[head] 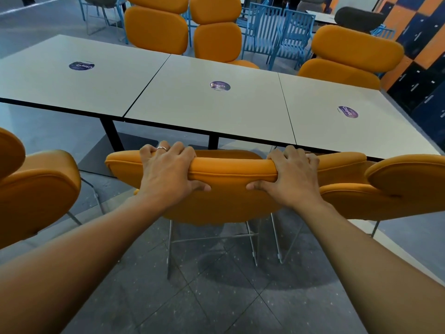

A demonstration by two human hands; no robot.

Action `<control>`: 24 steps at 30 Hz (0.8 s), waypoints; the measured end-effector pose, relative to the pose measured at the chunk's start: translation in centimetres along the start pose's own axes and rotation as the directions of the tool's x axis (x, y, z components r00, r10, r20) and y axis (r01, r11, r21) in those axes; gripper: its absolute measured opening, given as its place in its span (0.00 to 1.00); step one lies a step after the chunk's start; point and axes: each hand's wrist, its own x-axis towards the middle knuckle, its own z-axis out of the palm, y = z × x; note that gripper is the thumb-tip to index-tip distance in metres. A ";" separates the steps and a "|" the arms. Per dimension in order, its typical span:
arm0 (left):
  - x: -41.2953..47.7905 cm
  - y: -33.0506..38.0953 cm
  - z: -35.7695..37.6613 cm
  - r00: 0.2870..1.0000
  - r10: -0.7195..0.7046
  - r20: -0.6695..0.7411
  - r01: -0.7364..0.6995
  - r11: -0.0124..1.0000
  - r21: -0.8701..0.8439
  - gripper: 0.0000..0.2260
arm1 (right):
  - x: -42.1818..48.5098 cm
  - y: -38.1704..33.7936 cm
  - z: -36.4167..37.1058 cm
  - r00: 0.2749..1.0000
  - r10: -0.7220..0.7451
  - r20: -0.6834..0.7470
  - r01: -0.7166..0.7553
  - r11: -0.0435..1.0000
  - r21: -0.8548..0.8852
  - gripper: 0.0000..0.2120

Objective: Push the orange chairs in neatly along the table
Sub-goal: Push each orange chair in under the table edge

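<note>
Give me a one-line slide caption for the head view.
Both hands, left and right, grip the backrest top of the middle orange chair facing the white table.

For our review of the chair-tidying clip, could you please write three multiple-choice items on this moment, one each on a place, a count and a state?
1. Where do both hands grip the middle orange chair?
A. Top edge of its backrest
B. Its seat
C. Its wire legs

2. How many round purple stickers are on the table?
A. One
B. Three
C. Five

3. What is the state of the left hand?
A. Open, hovering
B. Closed on the backrest
C. Flat on the table

Answers:
1 A: the left hand and right hand wrap the backrest top.
2 B: each section of the table carries one sticker.
3 B: fingers curl over, thumb pressed underneath.
</note>
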 end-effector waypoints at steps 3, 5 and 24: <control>1.2 -1.2 0.0 1.000 -0.001 0.017 0.001 1.000 0.007 0.30 | 1.1 -0.9 0.2 1.000 0.007 0.006 -0.007 1.000 -0.023 0.44; 2.1 -1.8 0.1 1.000 -0.005 0.023 0.005 1.000 0.005 0.31 | 1.9 -1.3 0.3 1.000 0.018 0.023 -0.017 0.999 -0.033 0.45; 10.2 -2.3 2.8 1.000 -0.022 -0.010 0.022 1.000 0.010 0.31 | 10.3 0.9 1.4 0.998 0.013 0.060 -0.013 1.000 -0.002 0.42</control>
